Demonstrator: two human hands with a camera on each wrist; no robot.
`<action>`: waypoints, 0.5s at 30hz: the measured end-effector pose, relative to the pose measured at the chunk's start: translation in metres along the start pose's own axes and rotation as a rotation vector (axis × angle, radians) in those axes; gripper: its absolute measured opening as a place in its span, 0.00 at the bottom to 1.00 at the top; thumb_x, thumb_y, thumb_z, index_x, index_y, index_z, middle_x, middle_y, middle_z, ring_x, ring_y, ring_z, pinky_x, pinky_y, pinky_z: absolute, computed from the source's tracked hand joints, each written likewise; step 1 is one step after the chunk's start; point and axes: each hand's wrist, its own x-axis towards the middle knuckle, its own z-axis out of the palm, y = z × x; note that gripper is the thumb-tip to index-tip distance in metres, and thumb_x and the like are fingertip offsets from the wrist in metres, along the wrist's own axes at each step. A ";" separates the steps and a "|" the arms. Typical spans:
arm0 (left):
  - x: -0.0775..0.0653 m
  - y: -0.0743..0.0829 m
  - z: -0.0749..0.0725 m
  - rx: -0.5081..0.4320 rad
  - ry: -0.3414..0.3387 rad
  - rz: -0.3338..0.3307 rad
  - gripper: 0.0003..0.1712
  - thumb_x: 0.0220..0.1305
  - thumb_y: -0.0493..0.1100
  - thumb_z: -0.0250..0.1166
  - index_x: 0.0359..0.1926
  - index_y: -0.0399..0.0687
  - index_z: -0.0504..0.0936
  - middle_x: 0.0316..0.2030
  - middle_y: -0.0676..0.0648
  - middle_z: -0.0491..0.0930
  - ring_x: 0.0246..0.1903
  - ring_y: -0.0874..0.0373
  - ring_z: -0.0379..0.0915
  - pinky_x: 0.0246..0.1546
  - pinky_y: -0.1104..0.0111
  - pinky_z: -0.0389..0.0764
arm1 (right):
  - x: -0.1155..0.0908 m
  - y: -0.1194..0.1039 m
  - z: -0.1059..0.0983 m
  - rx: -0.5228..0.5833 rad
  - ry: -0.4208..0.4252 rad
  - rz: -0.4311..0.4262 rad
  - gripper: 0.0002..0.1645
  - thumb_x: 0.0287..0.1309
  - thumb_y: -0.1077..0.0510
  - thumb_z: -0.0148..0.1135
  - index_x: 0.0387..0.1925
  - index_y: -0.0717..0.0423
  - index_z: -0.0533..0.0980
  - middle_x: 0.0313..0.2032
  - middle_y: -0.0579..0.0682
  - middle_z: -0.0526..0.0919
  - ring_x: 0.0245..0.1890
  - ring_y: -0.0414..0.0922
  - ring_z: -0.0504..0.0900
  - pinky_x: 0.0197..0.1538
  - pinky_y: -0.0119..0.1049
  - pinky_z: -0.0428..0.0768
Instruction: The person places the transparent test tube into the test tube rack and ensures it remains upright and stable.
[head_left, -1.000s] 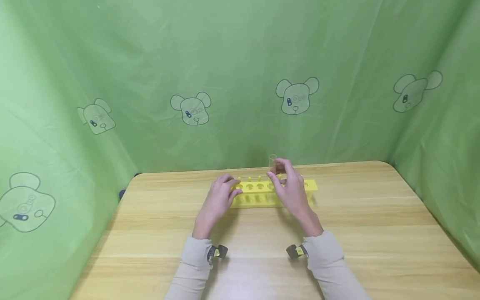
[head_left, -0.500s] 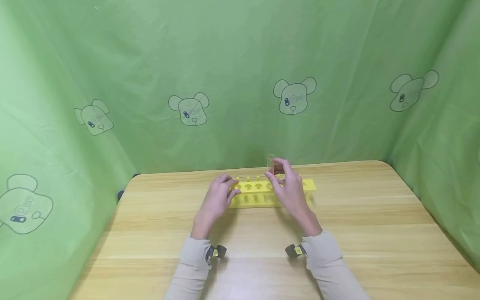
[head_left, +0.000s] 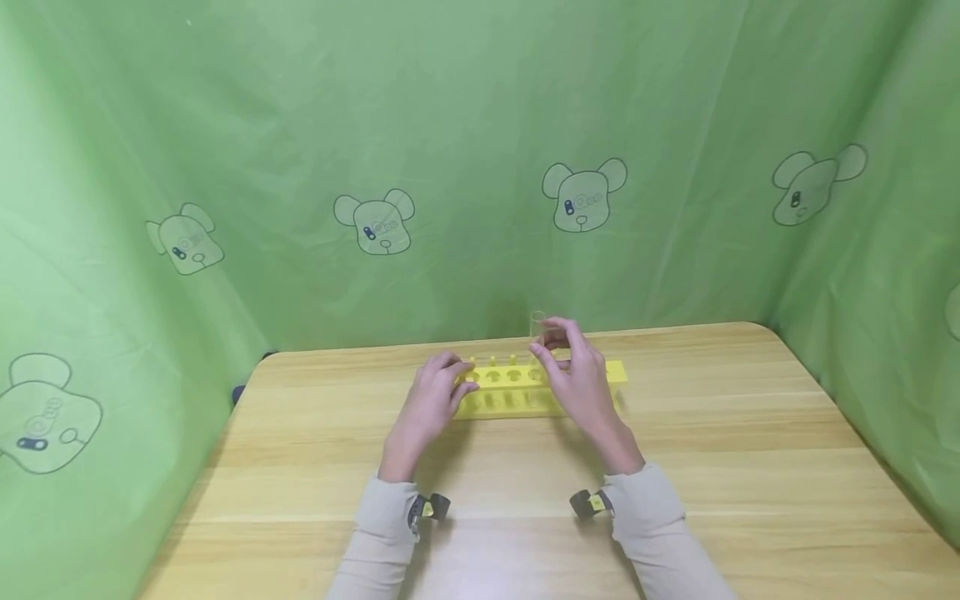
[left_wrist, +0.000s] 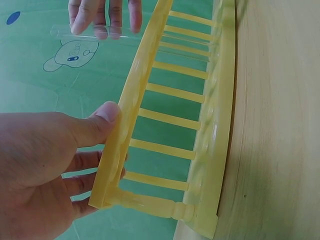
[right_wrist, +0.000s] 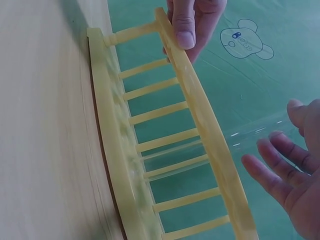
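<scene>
A yellow test tube rack (head_left: 501, 386) stands lengthwise on the table. At its left end my left hand (head_left: 429, 398) grips the upper plate, thumb on the near side in the left wrist view (left_wrist: 45, 165). Just right of the rack's middle, my right hand (head_left: 583, 379) pinches a clear test tube (head_left: 537, 327) between thumb and fingers, below its open rim. The right wrist view shows the tube (right_wrist: 245, 135) running through a hole in the upper plate, its lower part (right_wrist: 172, 151) reaching the lower plate. Part of the rack's right side is hidden behind my right hand.
The wooden table (head_left: 510, 483) spreads in front of the rack and to both sides. Close behind the table's back edge hangs a green curtain (head_left: 480, 275) printed with bear heads, which also encloses the left and right.
The head view has shifted slightly. Both hands, the rack and the test tube keep nearly the same places relative to one another.
</scene>
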 end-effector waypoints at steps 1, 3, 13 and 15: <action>0.000 0.000 0.000 -0.002 -0.002 -0.003 0.21 0.67 0.45 0.70 0.56 0.37 0.84 0.49 0.42 0.80 0.50 0.47 0.76 0.57 0.53 0.77 | 0.000 0.000 -0.001 -0.003 0.001 0.002 0.23 0.66 0.62 0.68 0.60 0.63 0.73 0.42 0.55 0.84 0.44 0.51 0.85 0.40 0.41 0.89; 0.000 0.001 0.000 -0.002 -0.004 -0.007 0.21 0.67 0.45 0.69 0.56 0.37 0.84 0.49 0.42 0.80 0.50 0.47 0.76 0.57 0.53 0.77 | 0.000 0.000 -0.002 -0.006 -0.002 0.008 0.23 0.67 0.61 0.67 0.60 0.62 0.73 0.42 0.55 0.84 0.45 0.51 0.85 0.40 0.41 0.89; 0.006 -0.003 0.001 -0.039 -0.013 -0.016 0.23 0.70 0.47 0.67 0.58 0.36 0.82 0.53 0.42 0.80 0.55 0.48 0.75 0.62 0.57 0.77 | 0.002 0.004 -0.014 -0.029 -0.008 0.037 0.19 0.76 0.56 0.57 0.61 0.60 0.72 0.46 0.55 0.84 0.49 0.51 0.83 0.46 0.44 0.88; 0.006 -0.005 0.001 -0.045 -0.008 -0.025 0.23 0.70 0.47 0.67 0.58 0.36 0.82 0.54 0.42 0.80 0.56 0.47 0.75 0.64 0.57 0.75 | 0.001 0.004 -0.016 -0.032 -0.022 0.043 0.19 0.77 0.55 0.56 0.62 0.60 0.72 0.47 0.56 0.84 0.50 0.52 0.83 0.48 0.46 0.88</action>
